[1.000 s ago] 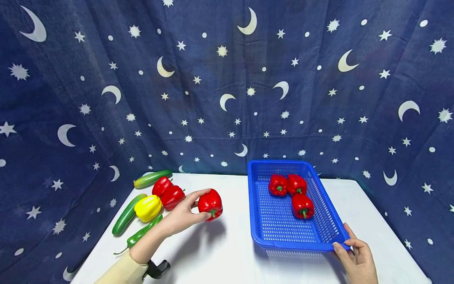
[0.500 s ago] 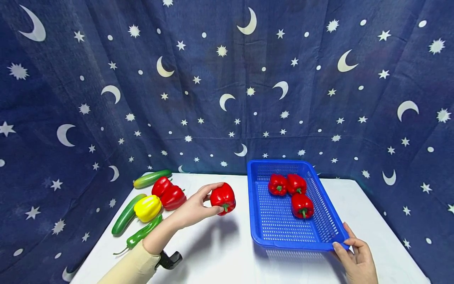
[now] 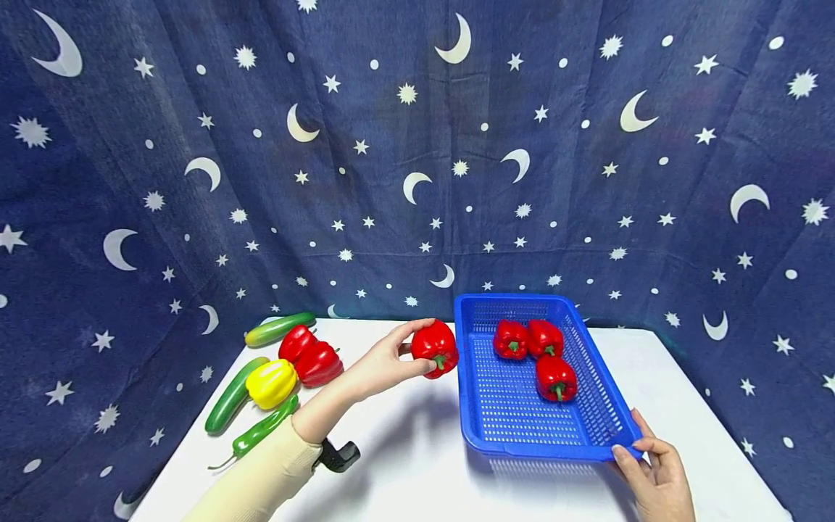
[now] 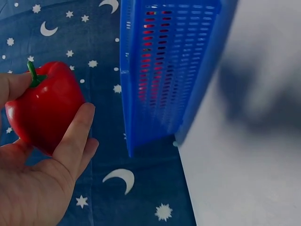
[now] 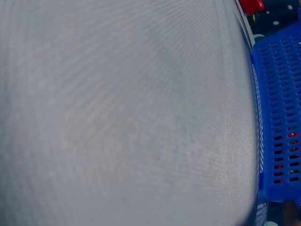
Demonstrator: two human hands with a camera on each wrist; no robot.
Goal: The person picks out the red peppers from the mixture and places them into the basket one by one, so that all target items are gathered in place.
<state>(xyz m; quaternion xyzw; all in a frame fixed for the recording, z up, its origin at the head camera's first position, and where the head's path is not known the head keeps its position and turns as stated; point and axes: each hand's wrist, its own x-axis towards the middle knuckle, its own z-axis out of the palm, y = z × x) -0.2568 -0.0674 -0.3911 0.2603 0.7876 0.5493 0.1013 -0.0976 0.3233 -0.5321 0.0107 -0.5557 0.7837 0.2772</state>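
Note:
My left hand grips a red bell pepper between thumb and fingers, held above the table just left of the blue basket's rim. The left wrist view shows the same bell pepper, green stem upward, with the basket's slotted wall beside it. My right hand pinches the near right corner of the blue plastic basket, thumb on the rim. Inside that basket lie three red bell peppers, clustered toward its far right side.
On the table's left lie two more red bell peppers, a yellow bell pepper, a green chili pepper and two cucumbers. A dark blue curtain with moons and stars hangs behind the white table.
My left hand has carried the red bell pepper rightward and slightly up, from over the middle of the table to the basket's left edge. The right hand and basket have stayed put.

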